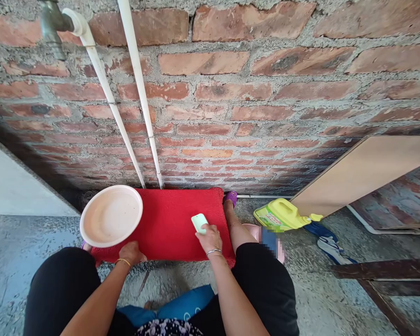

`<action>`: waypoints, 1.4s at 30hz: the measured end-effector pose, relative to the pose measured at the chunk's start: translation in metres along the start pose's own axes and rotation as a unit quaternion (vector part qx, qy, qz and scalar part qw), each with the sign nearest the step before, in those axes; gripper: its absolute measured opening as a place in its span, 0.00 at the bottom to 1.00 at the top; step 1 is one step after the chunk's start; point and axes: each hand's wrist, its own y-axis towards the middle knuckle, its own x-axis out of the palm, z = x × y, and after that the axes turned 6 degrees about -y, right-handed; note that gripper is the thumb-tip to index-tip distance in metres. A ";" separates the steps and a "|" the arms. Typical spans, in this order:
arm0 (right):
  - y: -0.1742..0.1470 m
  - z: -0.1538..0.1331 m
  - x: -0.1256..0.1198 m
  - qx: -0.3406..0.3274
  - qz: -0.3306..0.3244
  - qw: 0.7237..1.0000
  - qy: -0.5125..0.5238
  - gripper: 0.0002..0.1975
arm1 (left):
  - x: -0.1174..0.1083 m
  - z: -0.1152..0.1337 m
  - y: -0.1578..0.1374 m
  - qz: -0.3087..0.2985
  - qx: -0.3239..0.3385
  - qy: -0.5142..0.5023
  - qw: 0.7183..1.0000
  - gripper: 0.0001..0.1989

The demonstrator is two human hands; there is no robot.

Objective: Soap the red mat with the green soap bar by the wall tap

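Observation:
A red cloth (171, 224) with a rough, towel-like edge lies spread flat between my knees, over a low support that I cannot make out. My left hand (131, 253) is closed at the cloth's near edge, left of the middle; its fingertips are partly hidden. Toward the right side of the cloth, my right hand (210, 239) grips a pale green bar of soap (199, 223) from its near end. The soap is against or just over the cloth; I cannot tell which. A pale pink basin (111, 215) rests on the cloth's left end, just beyond my left hand.
A brick wall (203, 107) rises behind the cloth, with two white pipes (140, 84) and a tap (52, 28). To the right are a yellow jug (283, 214), a leaning board (367, 172), shoes (331, 245) and a dark wooden frame (381, 270). A pale panel (17, 182) stands left.

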 end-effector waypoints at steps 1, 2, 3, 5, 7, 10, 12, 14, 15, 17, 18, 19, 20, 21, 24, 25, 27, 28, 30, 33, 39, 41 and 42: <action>0.004 0.007 -0.005 0.030 0.014 0.999 0.001 0.14 | 0.000 0.000 0.001 0.000 -0.001 -0.003 1.000 0.26; 0.006 0.012 -0.008 0.047 0.028 0.998 0.006 0.13 | 0.001 -0.001 0.001 -0.001 -0.001 -0.005 1.000 0.26; 0.007 0.014 -0.010 0.052 0.041 0.998 0.012 0.13 | 0.001 -0.001 0.002 -0.002 -0.002 -0.007 1.000 0.25; 0.005 0.009 -0.007 0.029 0.052 0.998 0.030 0.12 | 0.002 -0.002 0.003 -0.002 0.000 -0.008 1.000 0.25; -0.003 -0.005 0.003 -0.026 0.036 0.998 0.047 0.12 | 0.004 -0.004 0.004 0.002 0.004 -0.006 1.000 0.24; -0.018 -0.030 0.022 -0.133 -0.011 0.989 0.058 0.13 | 0.006 -0.005 0.006 0.008 0.010 -0.004 1.000 0.23; -0.023 -0.037 0.030 -0.185 -0.034 0.981 0.051 0.15 | 0.006 -0.005 0.007 0.005 0.012 -0.001 1.000 0.24; -0.022 -0.034 0.031 -0.187 -0.042 0.981 0.038 0.15 | 0.005 -0.005 0.006 -0.001 0.013 0.001 1.000 0.26; -0.019 -0.028 0.028 -0.167 -0.040 0.985 0.033 0.15 | 0.005 -0.004 0.006 -0.003 0.013 0.002 1.000 0.27; -0.011 -0.011 0.020 -0.102 -0.025 0.994 0.027 0.14 | 0.003 -0.003 0.004 -0.005 0.012 0.003 1.000 0.27; -0.007 -0.002 0.015 -0.066 -0.013 0.997 0.026 0.14 | 0.002 -0.002 0.003 -0.005 0.011 0.003 1.000 0.27; -0.003 0.005 0.010 -0.033 0.002 0.999 0.025 0.14 | 0.001 -0.001 0.003 -0.006 0.010 0.003 1.000 0.27; 0.001 0.011 0.006 -0.005 0.017 0.999 0.026 0.14 | 0.000 -0.001 0.002 -0.007 0.008 0.004 1.000 0.27; 0.003 0.015 0.004 0.015 0.030 0.999 0.030 0.14 | 0.000 -0.001 0.002 -0.008 0.007 0.004 1.000 0.27; 0.001 0.010 0.005 0.018 0.044 0.997 0.054 0.13 | 0.000 -0.001 0.001 -0.006 0.006 0.007 1.000 0.27; -0.001 0.004 0.008 -0.002 0.041 0.997 0.063 0.13 | 0.000 -0.001 0.001 -0.004 0.008 0.007 1.000 0.26; -0.008 -0.010 0.018 -0.060 0.026 0.995 0.073 0.13 | 0.001 -0.002 0.001 -0.002 0.010 0.006 1.000 0.25; -0.011 -0.016 0.023 -0.092 0.015 0.993 0.073 0.13 | 0.001 -0.002 0.002 -0.002 0.010 0.006 1.000 0.25; -0.015 -0.024 0.029 -0.138 -0.007 0.988 0.065 0.13 | 0.001 -0.002 0.002 0.000 0.011 0.005 1.000 0.25; -0.012 -0.018 0.025 -0.132 -0.026 0.990 0.046 0.13 | 0.002 -0.002 0.002 0.003 0.014 0.003 1.000 0.25; 0.004 0.017 0.000 0.049 0.046 0.997 0.026 0.13 | 0.001 -0.001 0.001 -0.001 0.007 0.008 1.000 0.26; 0.005 0.015 -0.001 0.048 0.063 0.996 0.035 0.13 | 0.000 0.000 0.001 -0.001 0.005 0.004 1.000 0.26; 0.004 0.011 0.001 0.032 0.064 0.997 0.040 0.13 | 0.000 0.000 0.001 0.000 0.005 0.002 1.000 0.25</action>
